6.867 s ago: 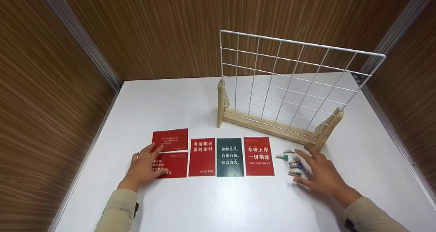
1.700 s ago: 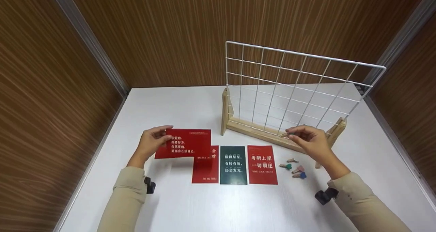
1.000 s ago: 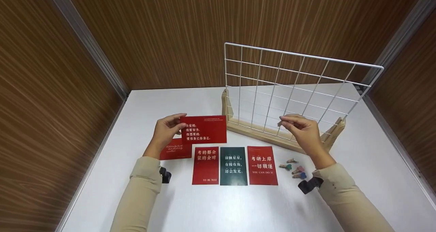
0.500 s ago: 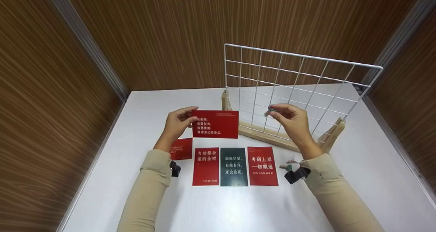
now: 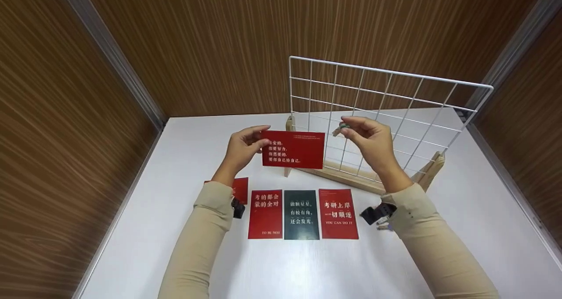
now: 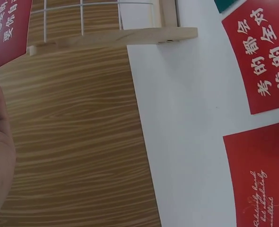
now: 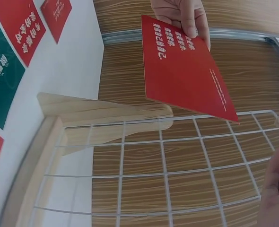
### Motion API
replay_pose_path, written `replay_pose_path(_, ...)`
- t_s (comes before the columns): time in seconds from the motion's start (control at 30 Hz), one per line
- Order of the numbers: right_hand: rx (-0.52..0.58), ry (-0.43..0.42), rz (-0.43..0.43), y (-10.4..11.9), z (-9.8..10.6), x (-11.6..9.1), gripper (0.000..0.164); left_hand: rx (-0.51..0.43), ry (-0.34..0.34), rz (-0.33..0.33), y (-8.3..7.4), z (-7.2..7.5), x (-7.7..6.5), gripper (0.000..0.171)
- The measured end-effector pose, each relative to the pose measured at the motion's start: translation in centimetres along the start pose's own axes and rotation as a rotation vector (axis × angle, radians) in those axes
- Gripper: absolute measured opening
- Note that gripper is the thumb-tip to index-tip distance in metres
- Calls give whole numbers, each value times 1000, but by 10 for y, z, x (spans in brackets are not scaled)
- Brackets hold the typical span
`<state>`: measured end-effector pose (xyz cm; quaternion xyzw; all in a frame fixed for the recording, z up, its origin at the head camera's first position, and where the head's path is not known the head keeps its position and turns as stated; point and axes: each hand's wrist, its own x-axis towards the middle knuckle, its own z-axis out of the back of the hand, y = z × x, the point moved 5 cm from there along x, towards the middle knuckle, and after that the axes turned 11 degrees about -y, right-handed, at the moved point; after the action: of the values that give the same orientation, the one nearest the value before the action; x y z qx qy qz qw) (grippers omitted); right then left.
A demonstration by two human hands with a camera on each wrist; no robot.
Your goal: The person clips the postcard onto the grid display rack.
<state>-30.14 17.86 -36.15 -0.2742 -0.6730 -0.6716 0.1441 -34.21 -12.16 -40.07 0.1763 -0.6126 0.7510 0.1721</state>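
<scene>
- Left hand (image 5: 243, 149): fingers pinch the red card (image 5: 294, 149) by 1 end, off the worktop (image 5: 285, 268), at the grid's left side. 1-sided hold, so the free end could pivot or slip.
- Right hand (image 5: 371, 138): fingers pinch 1 wooden clip (image 5: 337, 131). Small part; weak pinch could drop it.
- Can't tell if card touches wire grid (image 5: 386, 93); pushing into wires could crease it.
- Lowering the right sleeve (image 5: 417, 220) could scatter the spare clips (image 5: 382, 228).

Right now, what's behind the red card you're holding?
In the head view, the wooden stand peeks out above and below the red card; wire grid shows above. Covered: the grid's lower left corner and part of the stand.
</scene>
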Motion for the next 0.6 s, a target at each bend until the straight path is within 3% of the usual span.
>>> replay_pose_path(0.2, -35, -7, 40, 9, -4, 11, 21, -10, -5, -31, -4, -9, 10, 35)
replay_pose_path(0.6, -14, 0, 97, 30, -17, 31, 18, -4, -16, -89, -27, -18, 31, 36)
